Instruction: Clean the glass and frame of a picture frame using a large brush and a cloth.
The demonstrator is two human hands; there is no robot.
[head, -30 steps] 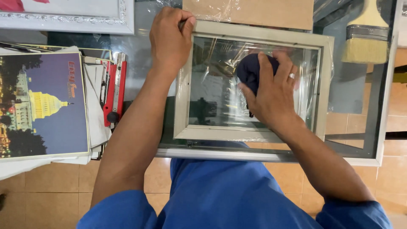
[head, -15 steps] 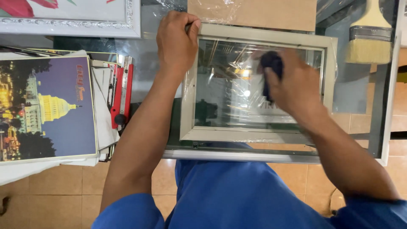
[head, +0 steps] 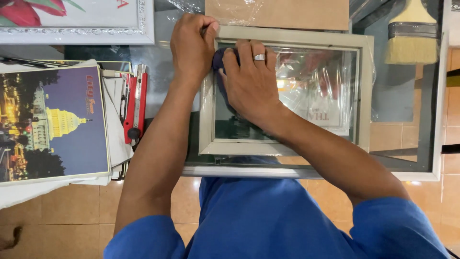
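Observation:
A pale picture frame [head: 364,86] with a glass pane lies flat on a glass table [head: 433,163]. My left hand [head: 191,45] grips the frame's top left corner. My right hand [head: 249,81], with a ring on one finger, presses a dark blue cloth [head: 218,60] onto the glass near that same corner. Most of the cloth is hidden under my palm and fingers. Clear plastic wrap shows under the right part of the glass.
A stack of prints with a night-lit domed building [head: 52,124] lies at the left, a red utility knife [head: 136,105] beside it. A wide paintbrush [head: 412,43] sits at the top right, a brown board [head: 278,13] above the frame, a framed flower picture [head: 76,19] top left.
My right hand has slid the cloth across the glass from the right side to the top left corner. My left hand has stayed on the frame's corner.

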